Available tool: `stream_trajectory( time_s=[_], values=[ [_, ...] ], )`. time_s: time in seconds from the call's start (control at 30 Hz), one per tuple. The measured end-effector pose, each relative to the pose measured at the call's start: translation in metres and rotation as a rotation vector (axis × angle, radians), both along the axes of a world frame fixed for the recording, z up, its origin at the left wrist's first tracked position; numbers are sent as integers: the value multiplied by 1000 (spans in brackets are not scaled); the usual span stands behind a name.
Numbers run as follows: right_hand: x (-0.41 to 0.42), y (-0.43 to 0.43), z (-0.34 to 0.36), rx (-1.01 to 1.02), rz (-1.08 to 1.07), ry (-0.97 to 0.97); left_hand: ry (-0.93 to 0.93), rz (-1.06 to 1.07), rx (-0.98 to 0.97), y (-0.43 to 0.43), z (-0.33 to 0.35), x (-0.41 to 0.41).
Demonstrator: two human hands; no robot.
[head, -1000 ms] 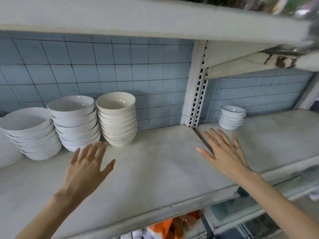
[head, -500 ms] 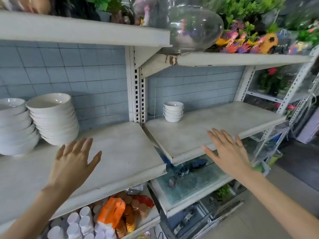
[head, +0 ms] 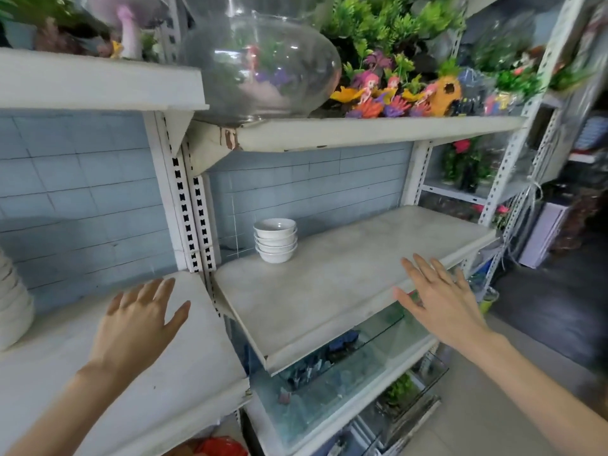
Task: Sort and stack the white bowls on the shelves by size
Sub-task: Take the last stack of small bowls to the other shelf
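A stack of several small white bowls [head: 275,239] stands at the back left of the right shelf [head: 329,291], against the blue tiled wall. At the far left edge only the side of a stack of larger white bowls [head: 11,304] shows on the left shelf [head: 164,390]. My left hand [head: 138,320] hovers flat over the left shelf, fingers spread, holding nothing. My right hand [head: 437,297] is open too, stretched over the front right of the right shelf, well right of the small bowls.
A perforated white upright [head: 189,205] divides the two shelves. Above sits a glass fishbowl [head: 263,67] beside plastic plants and aquarium ornaments [head: 394,90]. Glass tanks [head: 329,390] lie below the right shelf. A metal rack [head: 513,166] stands at the right.
The view has swung right: the big bowl stacks slid almost out at the left and the small stack moved toward the centre. Both hands stay open and empty.
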State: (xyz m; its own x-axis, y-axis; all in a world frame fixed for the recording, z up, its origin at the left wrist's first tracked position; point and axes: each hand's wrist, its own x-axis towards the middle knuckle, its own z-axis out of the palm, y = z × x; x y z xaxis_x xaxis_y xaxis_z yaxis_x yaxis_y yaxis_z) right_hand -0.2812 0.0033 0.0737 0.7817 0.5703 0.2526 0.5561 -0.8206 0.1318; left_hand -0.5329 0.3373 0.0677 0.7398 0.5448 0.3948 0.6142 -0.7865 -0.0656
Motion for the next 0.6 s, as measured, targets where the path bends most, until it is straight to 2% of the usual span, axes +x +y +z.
stream_trajectory(
  time_s=[0.23,0.5,0.6],
  values=[
    [62,28,-7,23,-4,9,20,-17,-2,30,-5,64],
    [137,57,-20,-13,41,113,128,28,-23,34,-15,125],
    [169,69,-23,-27,89,140,79,76,-75,32,-22,148]
  ],
)
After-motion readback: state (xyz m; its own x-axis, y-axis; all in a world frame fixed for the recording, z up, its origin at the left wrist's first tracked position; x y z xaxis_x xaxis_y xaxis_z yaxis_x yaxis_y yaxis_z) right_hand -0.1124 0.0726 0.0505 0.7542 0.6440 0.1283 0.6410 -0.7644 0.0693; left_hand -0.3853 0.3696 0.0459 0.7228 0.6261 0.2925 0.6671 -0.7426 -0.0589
